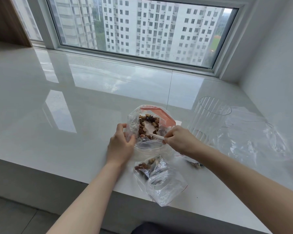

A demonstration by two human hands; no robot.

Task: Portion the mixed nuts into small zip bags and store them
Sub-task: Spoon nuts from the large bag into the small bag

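Note:
A large clear bag (134, 120) with a red zip strip lies open on the white sill, mixed nuts (145, 125) inside it. My left hand (121, 144) grips the bag's left edge and holds the mouth open. My right hand (179, 139) pinches a white spoon (156, 136) whose bowl dips into the nuts. Below my hands lies a small zip bag (149, 167) holding nuts, with an empty small zip bag (166, 186) overlapping it near the sill's front edge. Another small bag with nuts (194, 163) shows partly under my right forearm.
A clear ribbed plastic container (208, 119) stands empty right of the large bag. Crumpled clear plastic (254, 141) lies further right, near the white wall. The glossy sill (74, 107) runs back to a big window; its front edge drops off near me.

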